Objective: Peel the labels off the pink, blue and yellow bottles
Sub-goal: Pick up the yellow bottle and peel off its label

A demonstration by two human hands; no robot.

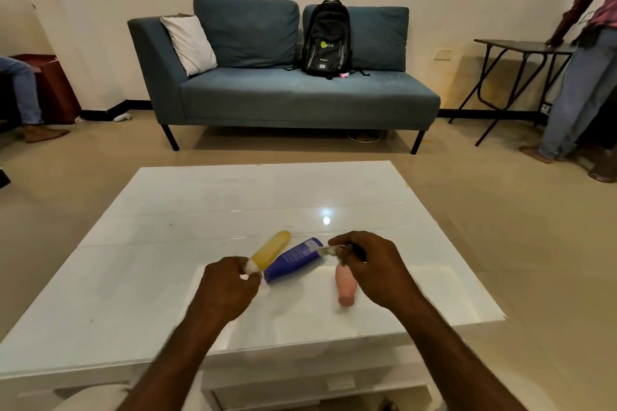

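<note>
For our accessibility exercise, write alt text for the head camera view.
Two hands work on a blue bottle lying on a white table: the right hand peels its label while the left hand steadies the cap end. Yellow and pink bottles lie alongside.

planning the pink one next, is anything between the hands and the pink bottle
Nothing visible blocks it. The pink bottle lies on the white table just under the right hand, which pinches the blue bottle's label. The left hand holds that bottle's cap end.
</note>
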